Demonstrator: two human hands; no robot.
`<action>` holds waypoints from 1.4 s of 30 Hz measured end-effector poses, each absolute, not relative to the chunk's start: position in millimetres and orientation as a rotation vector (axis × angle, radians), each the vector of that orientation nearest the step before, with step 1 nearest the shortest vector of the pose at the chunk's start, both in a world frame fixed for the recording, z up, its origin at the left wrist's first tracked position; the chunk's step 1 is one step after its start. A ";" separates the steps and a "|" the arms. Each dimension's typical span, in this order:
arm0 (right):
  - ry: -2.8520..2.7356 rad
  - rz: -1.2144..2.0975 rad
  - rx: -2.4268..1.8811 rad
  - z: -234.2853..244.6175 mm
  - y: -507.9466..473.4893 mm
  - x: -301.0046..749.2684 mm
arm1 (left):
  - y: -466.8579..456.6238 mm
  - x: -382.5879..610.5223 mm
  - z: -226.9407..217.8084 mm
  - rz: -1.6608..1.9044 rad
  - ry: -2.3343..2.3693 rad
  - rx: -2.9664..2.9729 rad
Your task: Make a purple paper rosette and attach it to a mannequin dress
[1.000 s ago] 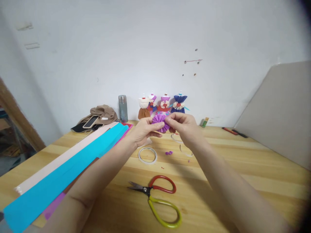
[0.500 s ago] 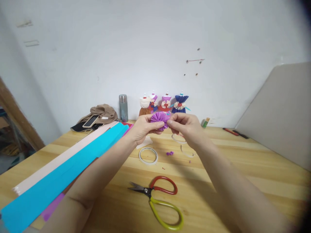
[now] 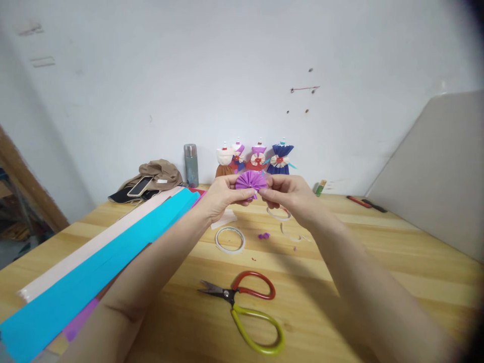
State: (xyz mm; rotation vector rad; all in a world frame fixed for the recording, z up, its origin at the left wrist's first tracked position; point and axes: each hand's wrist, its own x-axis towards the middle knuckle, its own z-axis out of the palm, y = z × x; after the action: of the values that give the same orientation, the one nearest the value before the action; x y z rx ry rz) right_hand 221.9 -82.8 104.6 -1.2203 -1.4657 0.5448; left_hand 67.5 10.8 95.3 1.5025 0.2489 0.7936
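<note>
Between your left hand (image 3: 224, 195) and right hand (image 3: 285, 190), up above the worktop (image 3: 363, 272): purple pleated paper (image 3: 251, 179). Left pinches its left side, thumb across the front; right nips the lower right edge. Pleating looks done, folds spread wide; the lower part, between your thumbs, seems not yet closed into a full round, though your grip hides much of it. Fine creases radiate from a gathered middle; outline fan-like. Purple scraps (image 3: 263, 236) and scissors (image 3: 230, 297) lie nearer you than your hands.

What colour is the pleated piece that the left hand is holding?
The pleated piece is purple, best seen in the head view.
</note>
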 end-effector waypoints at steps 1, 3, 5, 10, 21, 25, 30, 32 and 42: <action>-1.476 0.550 -1.225 104.4 -82.9 223.0 | 10.9 68.0 95.2 0.809 0.247 1.504; -1.530 0.582 -1.250 104.6 -83.5 225.4 | 11.3 68.9 95.1 0.845 0.253 1.509; -1.602 0.636 -1.271 105.4 -84.2 227.3 | 11.6 69.1 95.4 0.877 0.273 1.527; -1.514 0.519 -1.231 107.4 -84.9 226.8 | 10.2 64.6 96.0 0.824 0.292 1.669; -1.403 0.438 -1.143 106.9 -86.6 218.5 | 9.4 60.3 96.6 0.629 0.242 1.848; -1.401 0.497 -1.109 107.2 -87.3 217.4 | 10.5 61.3 94.5 0.687 0.230 1.790; -1.435 0.500 -1.160 107.1 -87.7 219.1 | 7.7 61.1 98.0 0.790 0.286 1.744; -1.433 0.505 -1.174 107.9 -88.7 218.6 | 6.6 60.6 99.8 0.823 0.284 1.724; -1.394 0.447 -1.158 108.6 -88.9 214.9 | 5.2 59.0 101.0 0.768 0.210 1.873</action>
State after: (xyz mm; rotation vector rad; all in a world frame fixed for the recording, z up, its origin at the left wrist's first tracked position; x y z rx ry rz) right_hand 214.9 -88.9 108.6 -1.1576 -1.3938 0.4470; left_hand 59.0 5.2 101.0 1.8730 0.2100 0.7679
